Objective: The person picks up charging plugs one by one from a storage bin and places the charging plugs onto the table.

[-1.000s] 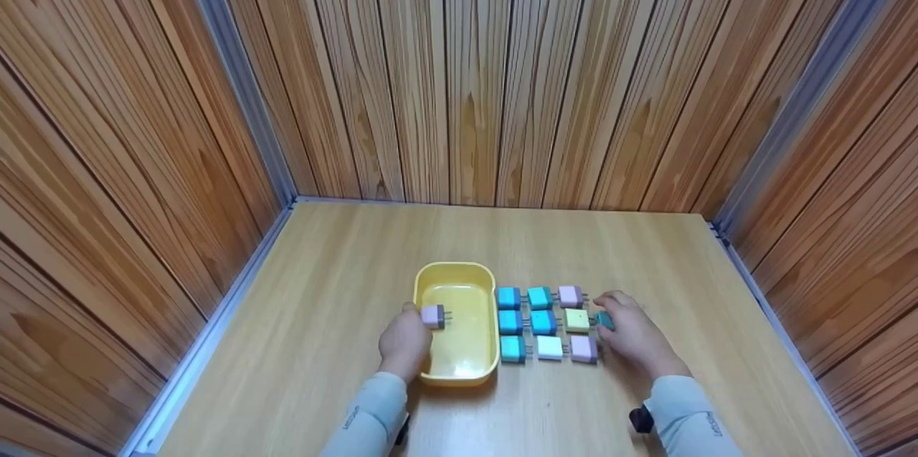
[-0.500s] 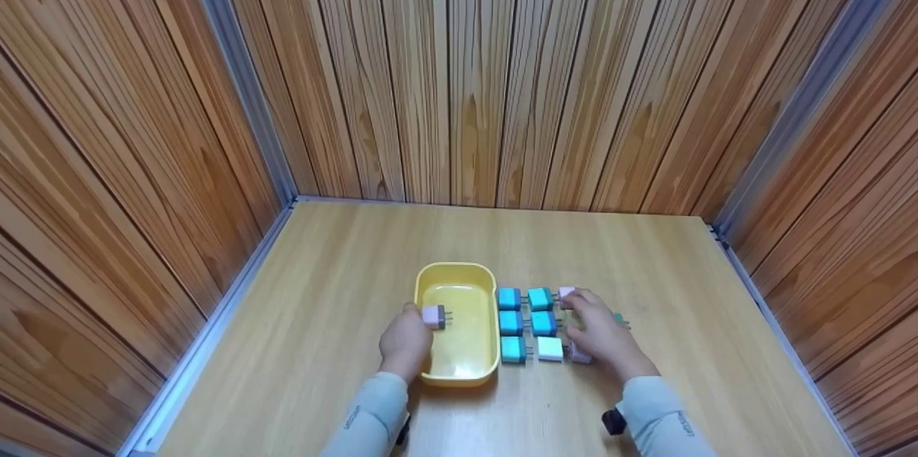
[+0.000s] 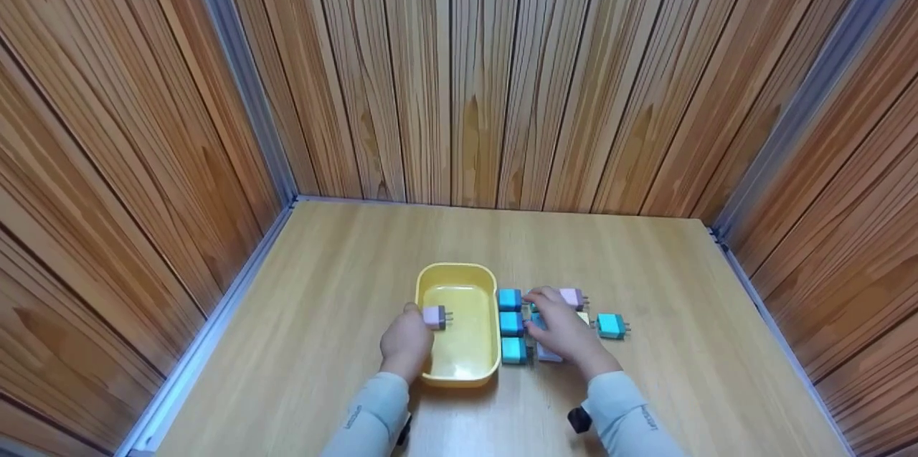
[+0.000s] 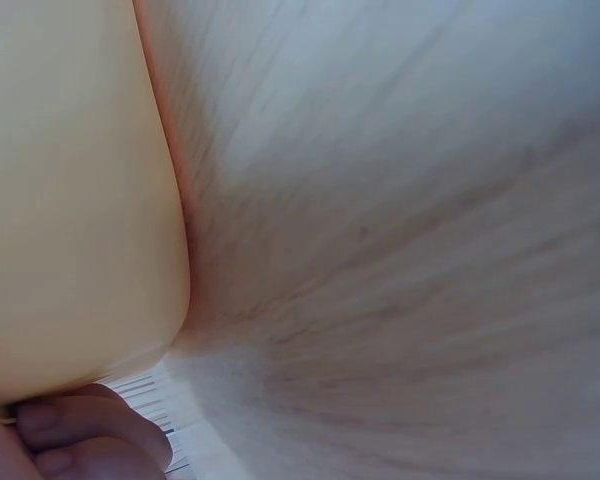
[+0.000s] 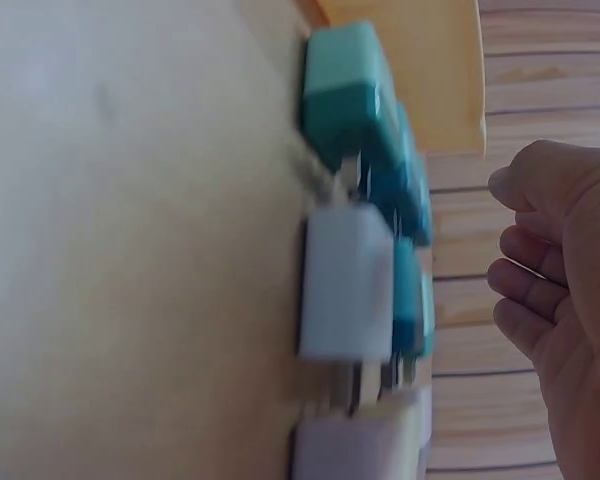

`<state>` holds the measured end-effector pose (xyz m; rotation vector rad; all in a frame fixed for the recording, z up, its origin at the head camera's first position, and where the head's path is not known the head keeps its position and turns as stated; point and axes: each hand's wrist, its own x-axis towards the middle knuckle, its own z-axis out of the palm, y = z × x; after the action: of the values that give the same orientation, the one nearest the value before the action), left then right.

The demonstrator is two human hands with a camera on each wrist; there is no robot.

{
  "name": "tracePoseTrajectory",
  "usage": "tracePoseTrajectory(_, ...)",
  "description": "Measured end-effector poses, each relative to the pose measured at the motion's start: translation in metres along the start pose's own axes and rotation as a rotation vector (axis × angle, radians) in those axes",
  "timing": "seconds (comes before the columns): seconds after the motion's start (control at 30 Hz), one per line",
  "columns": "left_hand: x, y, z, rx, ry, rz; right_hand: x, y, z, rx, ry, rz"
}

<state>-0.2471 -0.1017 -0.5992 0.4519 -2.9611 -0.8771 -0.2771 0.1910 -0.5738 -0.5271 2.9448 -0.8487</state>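
My left hand [image 3: 406, 344] grips the left wall of a yellow plastic tray [image 3: 459, 377]; in the left wrist view its curled fingers [image 4: 95, 430] sit under the rim. Inside the tray, right beside that hand, is a pink charger plug [image 3: 434, 317] with prongs pointing right. My right hand [image 3: 566, 331] hovers over rows of charger plugs, its fingers loosely bent and holding nothing. It hides parts of the middle column, including the white plug [image 5: 345, 285]. A teal plug [image 3: 610, 326] lies at the right end of the middle row.
Blue and teal plugs [image 3: 510, 323] stand in a column along the tray's right side. A pink plug [image 3: 571, 298] lies at the back of the rows. Wood-patterned walls [image 3: 473, 84] enclose the table [image 3: 344, 242] at the back and both sides.
My right hand has let go of the teal plug at the right end of the middle row and moved left over the other plugs. The left hand and tray have stayed put.
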Motion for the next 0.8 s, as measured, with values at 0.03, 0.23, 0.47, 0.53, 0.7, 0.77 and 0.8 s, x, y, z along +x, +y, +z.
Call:
tracePoseTrajectory(0.03,0.000,0.000,0.000,-0.003,-0.001,-0.001,0.001,-0.004,0.001,0.006,-0.003,-0.001)
tracePoseTrajectory(0.23,0.001,-0.001,-0.001,-0.031,-0.006,-0.007,0.010,-0.026,0.008,0.027,-0.012,-0.048)
tracePoseTrajectory(0.47,0.000,-0.002,0.001,-0.083,-0.029,-0.039,0.019,-0.046,0.021,0.036,-0.050,-0.127)
tracePoseTrajectory(0.53,0.000,-0.001,0.002,-0.086,-0.022,-0.044,0.021,-0.050,0.026,0.038,-0.059,-0.137)
tracePoseTrajectory(0.7,-0.002,0.002,0.000,-0.010,0.012,-0.010,0.027,-0.059,0.038,-0.005,-0.048,-0.214)
tracePoseTrajectory(0.77,-0.003,0.002,-0.001,0.006,0.017,-0.006,0.029,-0.063,0.042,-0.014,-0.051,-0.232)
tracePoseTrajectory(0.8,-0.003,0.002,-0.001,-0.001,0.016,-0.016,0.031,-0.066,0.044,-0.011,-0.059,-0.230)
